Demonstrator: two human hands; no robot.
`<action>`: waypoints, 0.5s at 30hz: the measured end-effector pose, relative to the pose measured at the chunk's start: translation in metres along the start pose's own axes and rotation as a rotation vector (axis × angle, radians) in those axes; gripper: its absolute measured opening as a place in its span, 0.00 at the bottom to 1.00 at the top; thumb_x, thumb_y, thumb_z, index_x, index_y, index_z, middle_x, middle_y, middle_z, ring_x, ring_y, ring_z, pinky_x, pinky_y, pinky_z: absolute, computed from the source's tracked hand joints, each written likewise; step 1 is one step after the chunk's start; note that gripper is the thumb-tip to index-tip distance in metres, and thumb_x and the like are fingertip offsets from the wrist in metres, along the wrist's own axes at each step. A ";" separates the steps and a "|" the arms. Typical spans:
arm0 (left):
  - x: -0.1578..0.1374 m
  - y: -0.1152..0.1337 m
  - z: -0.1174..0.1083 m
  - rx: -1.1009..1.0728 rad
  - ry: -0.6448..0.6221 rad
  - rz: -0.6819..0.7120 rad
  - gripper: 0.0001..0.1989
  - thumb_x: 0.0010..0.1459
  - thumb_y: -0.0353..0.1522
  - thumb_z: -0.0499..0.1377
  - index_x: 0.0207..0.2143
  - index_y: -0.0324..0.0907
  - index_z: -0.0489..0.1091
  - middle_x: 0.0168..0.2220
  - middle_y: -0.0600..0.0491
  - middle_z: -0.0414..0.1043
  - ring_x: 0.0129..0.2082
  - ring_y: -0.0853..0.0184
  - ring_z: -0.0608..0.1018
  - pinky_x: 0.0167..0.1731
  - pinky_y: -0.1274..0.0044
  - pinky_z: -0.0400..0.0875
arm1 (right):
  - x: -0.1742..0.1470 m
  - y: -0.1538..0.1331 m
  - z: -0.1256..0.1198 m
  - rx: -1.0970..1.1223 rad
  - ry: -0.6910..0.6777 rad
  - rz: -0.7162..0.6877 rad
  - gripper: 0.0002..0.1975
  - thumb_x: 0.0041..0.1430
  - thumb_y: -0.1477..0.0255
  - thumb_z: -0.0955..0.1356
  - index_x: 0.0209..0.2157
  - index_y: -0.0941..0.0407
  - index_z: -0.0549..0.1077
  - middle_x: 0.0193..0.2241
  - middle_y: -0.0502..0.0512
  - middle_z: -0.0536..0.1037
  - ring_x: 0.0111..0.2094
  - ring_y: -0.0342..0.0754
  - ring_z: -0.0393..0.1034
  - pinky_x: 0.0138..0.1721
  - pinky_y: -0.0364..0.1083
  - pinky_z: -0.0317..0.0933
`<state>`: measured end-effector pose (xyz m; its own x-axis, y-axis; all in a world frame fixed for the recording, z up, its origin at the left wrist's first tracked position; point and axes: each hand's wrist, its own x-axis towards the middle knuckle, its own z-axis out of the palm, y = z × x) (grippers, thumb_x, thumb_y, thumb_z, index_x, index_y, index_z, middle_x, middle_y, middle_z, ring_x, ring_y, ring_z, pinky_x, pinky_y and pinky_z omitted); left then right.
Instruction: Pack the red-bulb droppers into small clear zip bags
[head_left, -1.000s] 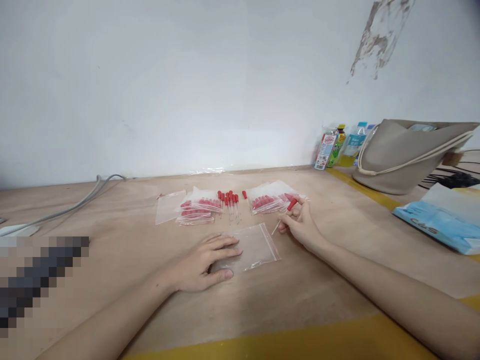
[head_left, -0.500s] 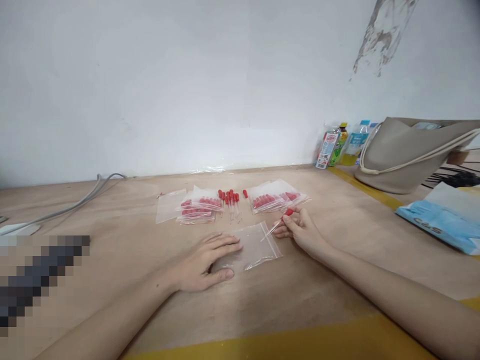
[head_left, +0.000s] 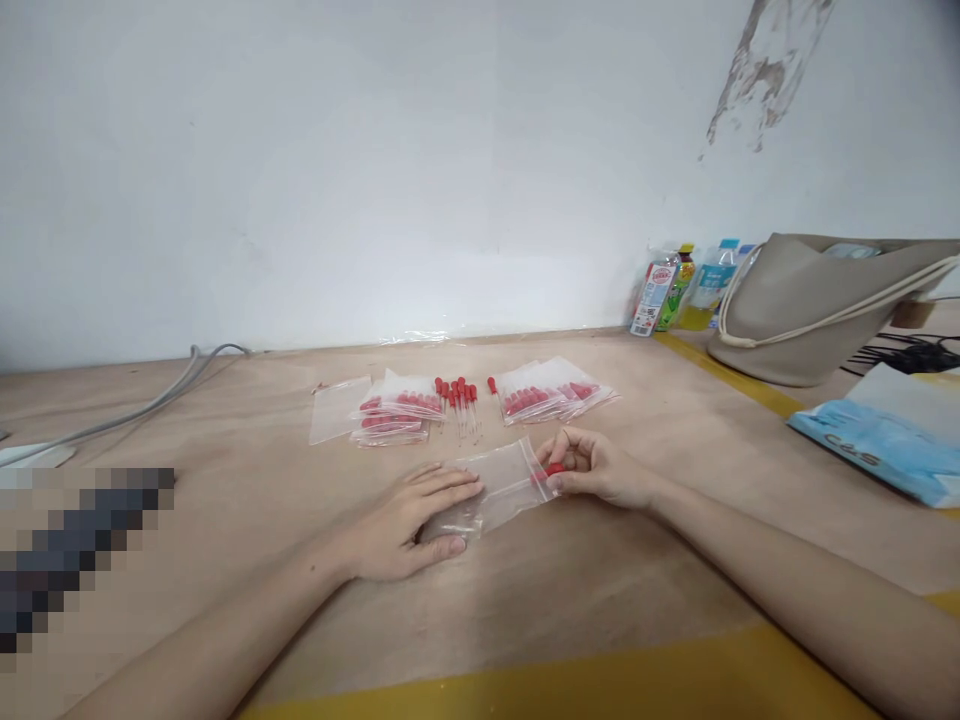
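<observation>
A clear zip-lock bag (head_left: 504, 480) lies flat in front of me, its zip end toward the right. My left hand (head_left: 405, 520) rests on the bag's left end, fingers stretched out and thumb apart. At the zip end, my right hand (head_left: 589, 466) pinches the red bulb of a dropper (head_left: 552, 470); its clear stem reaches into the bag. Several loose droppers (head_left: 459, 395) with red bulbs lie beyond the bag, and a single dropper (head_left: 492, 386) lies to their right. Filled bags of droppers lie in a left pile (head_left: 397, 410) and a right pile (head_left: 551, 395).
On the right are a blue tissue pack (head_left: 874, 445), a grey bag (head_left: 810, 310) with a cord, and drink bottles (head_left: 709, 290) by the wall. A grey cable (head_left: 150, 405) runs along the left. Yellow tape (head_left: 600, 675) marks the table's near side.
My right hand has moved left and slightly down, bringing the dropper's stem into the bag, with the bulb now at the opening. My left hand stays on the bag.
</observation>
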<state>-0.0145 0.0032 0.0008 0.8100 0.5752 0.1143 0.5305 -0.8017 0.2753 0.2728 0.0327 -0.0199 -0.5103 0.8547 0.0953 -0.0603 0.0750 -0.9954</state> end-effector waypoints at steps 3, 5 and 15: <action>0.000 0.000 0.000 -0.008 0.004 0.006 0.28 0.60 0.40 0.51 0.60 0.49 0.47 0.60 0.53 0.52 0.59 0.59 0.56 0.57 0.63 0.50 | 0.002 -0.002 0.004 -0.019 -0.056 0.042 0.17 0.41 0.65 0.72 0.27 0.56 0.60 0.33 0.52 0.75 0.28 0.41 0.69 0.29 0.43 0.64; 0.000 0.000 0.000 -0.013 -0.001 -0.004 0.28 0.60 0.40 0.51 0.60 0.49 0.47 0.60 0.53 0.52 0.59 0.59 0.56 0.57 0.63 0.49 | 0.004 -0.002 0.005 -0.062 -0.063 0.060 0.17 0.41 0.66 0.72 0.27 0.56 0.61 0.28 0.51 0.76 0.29 0.41 0.70 0.31 0.43 0.64; -0.003 0.000 0.003 -0.091 0.051 -0.032 0.26 0.59 0.39 0.53 0.58 0.46 0.53 0.61 0.51 0.49 0.59 0.60 0.55 0.56 0.66 0.53 | 0.004 -0.011 0.002 -0.361 -0.203 -0.004 0.15 0.48 0.60 0.68 0.24 0.59 0.74 0.29 0.52 0.74 0.32 0.44 0.68 0.37 0.45 0.61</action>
<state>-0.0160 0.0016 -0.0026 0.7778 0.6099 0.1519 0.5295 -0.7660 0.3646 0.2700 0.0344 -0.0082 -0.6719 0.7379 0.0641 0.2238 0.2847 -0.9321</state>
